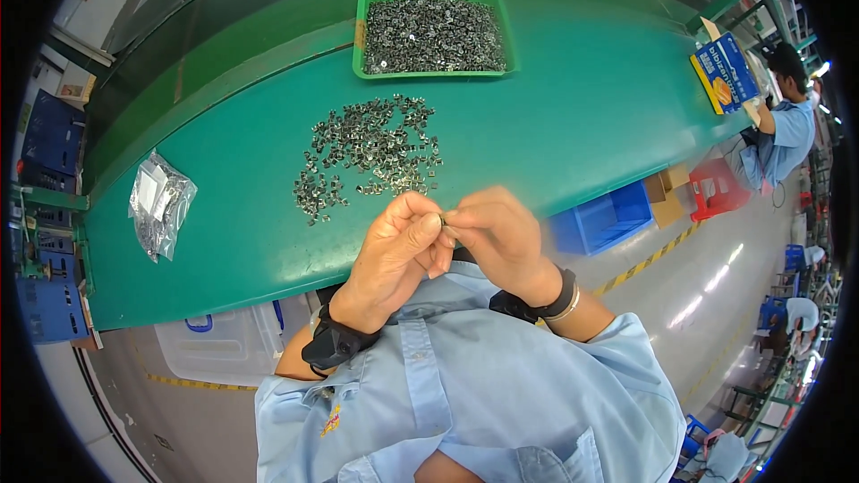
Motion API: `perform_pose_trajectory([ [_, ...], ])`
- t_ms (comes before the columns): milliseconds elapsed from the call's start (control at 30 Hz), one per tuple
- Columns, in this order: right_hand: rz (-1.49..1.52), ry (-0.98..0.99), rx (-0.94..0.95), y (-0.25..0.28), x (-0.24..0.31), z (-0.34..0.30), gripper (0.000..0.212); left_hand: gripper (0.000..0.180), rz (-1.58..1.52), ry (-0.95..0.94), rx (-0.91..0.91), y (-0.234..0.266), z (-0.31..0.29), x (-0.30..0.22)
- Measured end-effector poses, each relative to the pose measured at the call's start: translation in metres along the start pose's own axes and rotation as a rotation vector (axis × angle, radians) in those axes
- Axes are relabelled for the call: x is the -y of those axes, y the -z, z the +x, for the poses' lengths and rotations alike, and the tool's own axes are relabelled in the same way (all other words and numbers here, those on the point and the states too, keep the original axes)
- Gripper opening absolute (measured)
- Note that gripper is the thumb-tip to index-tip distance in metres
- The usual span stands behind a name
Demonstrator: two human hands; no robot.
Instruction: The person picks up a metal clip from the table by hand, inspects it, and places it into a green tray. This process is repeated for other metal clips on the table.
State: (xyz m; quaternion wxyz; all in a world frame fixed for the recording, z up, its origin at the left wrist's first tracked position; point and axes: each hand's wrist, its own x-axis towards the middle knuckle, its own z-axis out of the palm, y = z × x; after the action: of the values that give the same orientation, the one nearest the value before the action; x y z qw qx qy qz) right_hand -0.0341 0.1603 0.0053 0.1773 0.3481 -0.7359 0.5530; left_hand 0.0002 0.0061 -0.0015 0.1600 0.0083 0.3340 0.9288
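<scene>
In front of my chest, at the near edge of the green table (242, 241), both hands meet at the fingertips. My left hand (394, 246) pinches a small metal part (443, 220) between thumb and forefinger. The fingers of my right hand (501, 237) are closed on the same part from the other side. Most of the part is covered by the fingers, so its exact shape cannot be made out. Just beyond my hands lies a loose spread of small shiny metal pieces (376, 145). Farther back stands a green tray (360, 55) heaped with similar pieces.
A clear plastic bag (161, 206) lies at the table's left. On the right end is a blue and yellow box (723, 73), near a seated co-worker (783, 130). Below the table are a blue bin (604, 219), a red stool (718, 188) and a clear lidded box (219, 344).
</scene>
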Motion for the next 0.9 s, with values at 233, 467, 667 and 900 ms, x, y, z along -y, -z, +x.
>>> perform_pose_trajectory([
  [233, 0.134, -0.053, 0.047, 0.002, -0.006, -0.002, 0.019, 0.017, 0.018, 0.007, 0.026, 0.001, 0.000, -0.001],
  [467, 0.073, -0.053, 0.161, 0.013, -0.009, -0.001, 0.021, 0.014, 0.182, 0.053, -0.050, -0.006, -0.002, -0.009],
  [667, 0.191, -0.122, 0.089, 0.008, -0.008, -0.004, 0.019, 0.013, -0.032, 0.081, -0.040, -0.007, -0.004, -0.006],
  [900, 0.223, -0.082, 0.110, 0.005, -0.005, -0.002, 0.016, 0.016, -0.102, 0.049, 0.035, 0.002, -0.004, 0.001],
])
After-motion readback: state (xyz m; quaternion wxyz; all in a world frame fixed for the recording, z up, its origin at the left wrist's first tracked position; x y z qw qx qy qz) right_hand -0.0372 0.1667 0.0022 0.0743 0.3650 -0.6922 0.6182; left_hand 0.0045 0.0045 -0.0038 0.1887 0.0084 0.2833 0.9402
